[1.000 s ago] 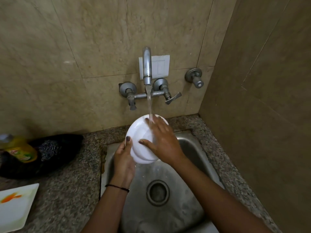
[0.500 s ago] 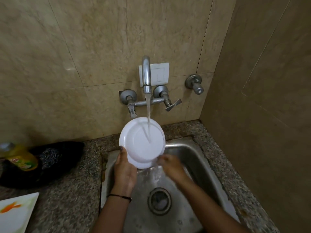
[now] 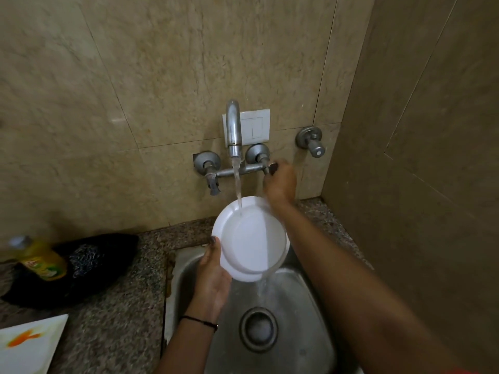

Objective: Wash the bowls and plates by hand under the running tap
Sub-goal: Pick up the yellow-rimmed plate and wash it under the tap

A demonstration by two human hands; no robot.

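1. My right hand (image 3: 279, 182) has left the sink (image 3: 302, 314) and now, blurred, seems to grip the tap handle (image 3: 272, 168).
2. My left hand (image 3: 213, 276) pinches the plate (image 3: 251, 238) by its rim, tilted under the stream (image 3: 237, 182).
3. I advise: turn gently; keep the plate steady.

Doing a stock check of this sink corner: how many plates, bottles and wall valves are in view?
Plates: 2, round plate and square plate
Bottles: 1, bottle
Wall valves: 3, left valve, middle valve, right valve
Total: 6
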